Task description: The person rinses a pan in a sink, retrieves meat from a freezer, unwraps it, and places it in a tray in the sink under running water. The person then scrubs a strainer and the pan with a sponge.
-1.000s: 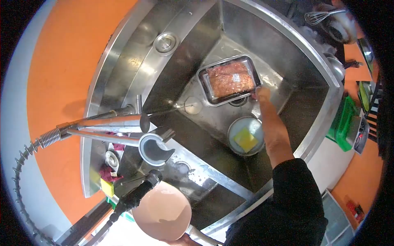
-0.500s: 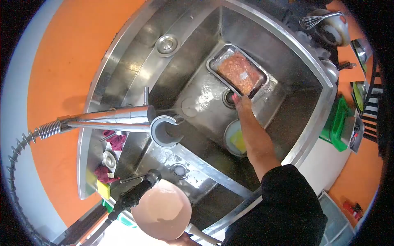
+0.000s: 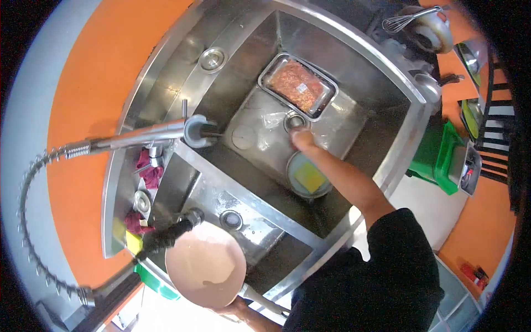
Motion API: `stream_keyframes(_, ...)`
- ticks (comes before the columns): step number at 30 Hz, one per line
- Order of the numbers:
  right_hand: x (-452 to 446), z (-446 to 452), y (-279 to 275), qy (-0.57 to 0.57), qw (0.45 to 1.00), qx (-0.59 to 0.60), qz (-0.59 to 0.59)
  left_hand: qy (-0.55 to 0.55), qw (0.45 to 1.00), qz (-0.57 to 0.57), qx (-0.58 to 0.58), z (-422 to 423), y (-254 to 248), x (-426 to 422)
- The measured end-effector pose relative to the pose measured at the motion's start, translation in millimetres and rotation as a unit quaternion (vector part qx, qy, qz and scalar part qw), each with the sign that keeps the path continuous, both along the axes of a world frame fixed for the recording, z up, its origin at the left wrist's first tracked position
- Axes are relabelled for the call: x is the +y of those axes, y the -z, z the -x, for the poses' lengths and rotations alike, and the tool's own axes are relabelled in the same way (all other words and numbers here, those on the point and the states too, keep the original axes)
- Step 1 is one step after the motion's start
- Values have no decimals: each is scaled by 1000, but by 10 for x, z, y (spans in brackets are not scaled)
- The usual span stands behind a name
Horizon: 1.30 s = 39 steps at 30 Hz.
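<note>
My left hand (image 3: 237, 310) grips a frying pan (image 3: 207, 265) with a pinkish inside, close to where its pale handle (image 3: 265, 301) joins. The pan is over the near edge of the smaller sink basin. My right hand (image 3: 301, 139) is in the larger basin, blurred, between the drain (image 3: 296, 120) and a round bowl (image 3: 295, 182). Its fingers do not show clearly. The bowl has liquid and a yellow-green sponge (image 3: 310, 177) in it. Beyond the drain, a metal tray (image 3: 267, 83) bears a wrapped pack of minced meat (image 3: 296, 83).
A spring-hose tap (image 3: 138, 138) reaches over the sink divider (image 3: 249, 202), its black sprayer (image 3: 166, 238) beside the pan. Dark red cloths (image 3: 150, 169) and a yellow sponge (image 3: 134, 242) lie on the left ledge. At right are a green bin (image 3: 440, 160) and a whisk (image 3: 406, 21).
My right hand has drawn back from the tray's edge towards the bowl. The view has shifted, and more of the bowl's sponge shows. My left hand still holds the frying pan.
</note>
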State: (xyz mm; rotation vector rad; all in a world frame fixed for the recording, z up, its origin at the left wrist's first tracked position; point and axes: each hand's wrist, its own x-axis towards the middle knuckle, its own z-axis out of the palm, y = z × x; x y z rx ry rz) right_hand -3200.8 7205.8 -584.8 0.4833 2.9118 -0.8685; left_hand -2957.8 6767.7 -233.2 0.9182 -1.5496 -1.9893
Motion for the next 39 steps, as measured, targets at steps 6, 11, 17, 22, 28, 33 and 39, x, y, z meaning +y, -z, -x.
stream_keyframes(6,-574,-539,-2027,-142,974,-120,128,2,999,-25,20,-20,-256,155)
stream_keyframes(11,-512,-1054,-1574,-235,924,-290,-78,-15,996,-69,52,-78,-365,254)
stream_keyframes(17,-472,-1109,-827,-222,923,-303,-84,-18,996,-65,53,-187,-327,248)
stream_keyframes(22,-191,-795,-1629,-226,958,-173,31,-67,991,-92,69,-212,-502,235)
stream_keyframes(28,-1416,-1215,-4168,-402,874,191,197,-37,957,-252,140,-325,-319,-81)
stream_keyframes(33,-3021,-1605,-3921,-672,699,75,232,-6,947,-287,146,-412,-290,-312)
stream_keyframes(39,-4364,-1677,-3667,-726,678,34,-108,-6,941,-305,148,-549,-323,-501)
